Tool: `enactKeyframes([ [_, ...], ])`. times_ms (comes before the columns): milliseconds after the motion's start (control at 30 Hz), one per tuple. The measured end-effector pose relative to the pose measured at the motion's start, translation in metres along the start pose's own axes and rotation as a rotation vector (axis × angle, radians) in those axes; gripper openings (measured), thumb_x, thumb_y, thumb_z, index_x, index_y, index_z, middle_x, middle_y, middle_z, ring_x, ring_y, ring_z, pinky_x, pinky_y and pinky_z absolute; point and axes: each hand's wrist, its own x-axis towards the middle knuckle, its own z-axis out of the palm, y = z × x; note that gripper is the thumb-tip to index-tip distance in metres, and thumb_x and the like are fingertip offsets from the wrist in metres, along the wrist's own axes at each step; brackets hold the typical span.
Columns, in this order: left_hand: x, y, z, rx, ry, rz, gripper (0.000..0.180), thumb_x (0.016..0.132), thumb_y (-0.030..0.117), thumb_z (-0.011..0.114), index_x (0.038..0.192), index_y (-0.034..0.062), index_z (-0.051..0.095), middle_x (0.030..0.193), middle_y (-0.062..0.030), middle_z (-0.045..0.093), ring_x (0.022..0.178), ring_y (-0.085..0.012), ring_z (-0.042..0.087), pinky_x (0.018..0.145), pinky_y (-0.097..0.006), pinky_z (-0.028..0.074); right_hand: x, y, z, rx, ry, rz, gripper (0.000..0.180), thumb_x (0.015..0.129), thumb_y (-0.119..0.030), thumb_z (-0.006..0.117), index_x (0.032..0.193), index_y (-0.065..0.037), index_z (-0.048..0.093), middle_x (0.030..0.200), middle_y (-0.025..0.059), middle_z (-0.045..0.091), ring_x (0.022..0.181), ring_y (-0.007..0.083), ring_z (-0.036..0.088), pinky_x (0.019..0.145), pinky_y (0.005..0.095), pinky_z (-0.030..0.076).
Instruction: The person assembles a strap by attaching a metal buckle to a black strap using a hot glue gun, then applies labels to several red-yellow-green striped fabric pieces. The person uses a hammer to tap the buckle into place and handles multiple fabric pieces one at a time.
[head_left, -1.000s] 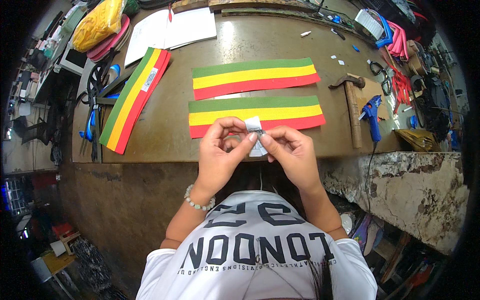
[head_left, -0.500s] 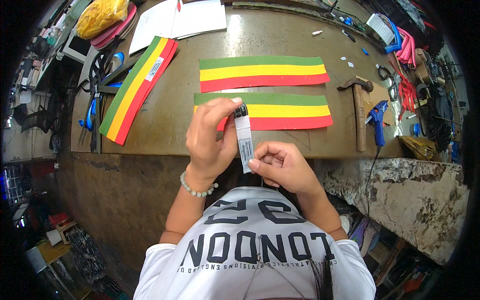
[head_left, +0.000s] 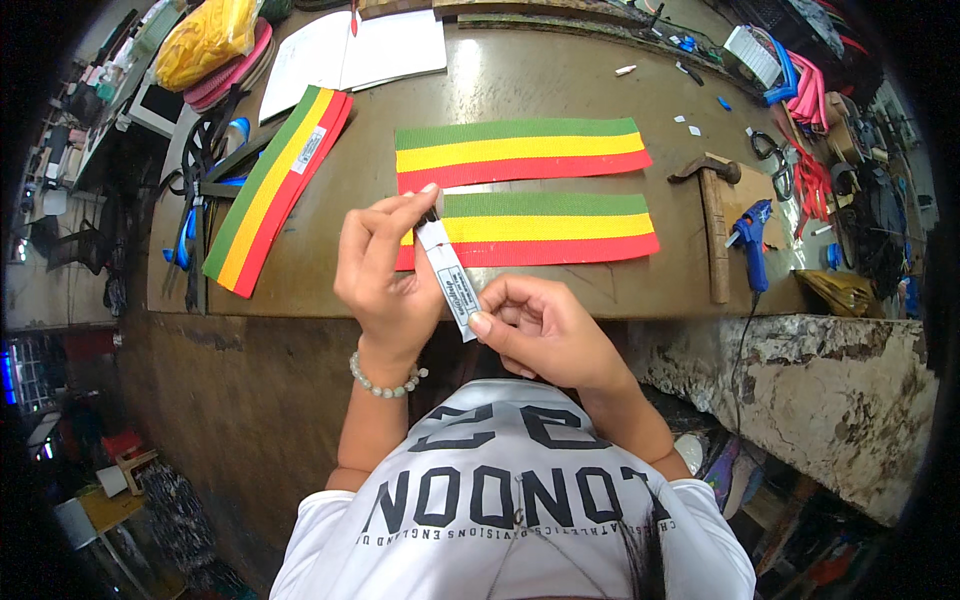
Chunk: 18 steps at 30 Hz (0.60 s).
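Between my hands a narrow white label strip [head_left: 455, 285] with dark print hangs at a slant, a black part at its upper end. My left hand [head_left: 385, 265], a beaded bracelet on its wrist, pinches that upper end. At the lower end, the thumb and bent fingers of my right hand [head_left: 545, 335] grip the strip. Behind them lies a green, yellow and red striped band [head_left: 550, 228], partly covered by my left hand. Parallel beyond it is a second striped band [head_left: 520, 152]. A third striped band [head_left: 270, 190] lies slanted at left, bearing a small white label [head_left: 309, 149].
On the right are a hammer [head_left: 716, 235], a blue glue gun [head_left: 753, 245] with a trailing cord, and scissors [head_left: 768, 150]. An open notebook [head_left: 395, 48] lies at the back. Black and blue straps [head_left: 190, 215] bunch at left. The table's near edge runs just before my body.
Both hands have shifted left with the label strip, which now slants more. The upper end has swung left, uncovering more of the nearer striped band's middle.
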Motion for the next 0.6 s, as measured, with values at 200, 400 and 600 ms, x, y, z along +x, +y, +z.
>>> enactKeyframes([
  [200, 0.008, -0.009, -0.01, -0.085, -0.179, 0.008, 0.026, 0.069, -0.01, 0.074, 0.092, 0.0021, 0.074, 0.084, -0.0075, 0.06, 0.078, -0.0187, 0.062, 0.068, -0.03, 0.05, 0.007, -0.001, -0.01, 0.172, 0.061, -0.034, 0.014, 0.098, -0.014, 0.061, 0.096, -0.003, 0.054, 0.079, 0.0019, 0.054, 0.06, 0.0037, 0.047, 0.045, 0.0192, 0.037],
  [400, 0.0, -0.012, 0.003, -0.014, -0.18, 0.055, 0.013, 0.074, -0.003, 0.077, 0.085, -0.0002, 0.071, 0.072, -0.0083, 0.058, 0.066, -0.0175, 0.058, 0.057, -0.03, 0.044, 0.006, 0.006, -0.015, 0.088, 0.029, -0.04, 0.018, 0.102, -0.02, 0.057, 0.093, -0.005, 0.053, 0.078, 0.0001, 0.053, 0.061, 0.0032, 0.044, 0.048, 0.019, 0.035],
  [600, 0.008, 0.004, 0.015, -0.049, -0.111, -0.016, 0.013, 0.083, 0.002, 0.074, 0.074, -0.0003, 0.064, 0.061, -0.0057, 0.054, 0.055, -0.0154, 0.05, 0.052, -0.029, 0.039, 0.008, 0.029, 0.011, 0.071, 0.176, -0.321, 0.018, 0.102, -0.016, 0.057, 0.09, -0.004, 0.054, 0.081, -0.0035, 0.051, 0.074, 0.0023, 0.044, 0.063, 0.0222, 0.04],
])
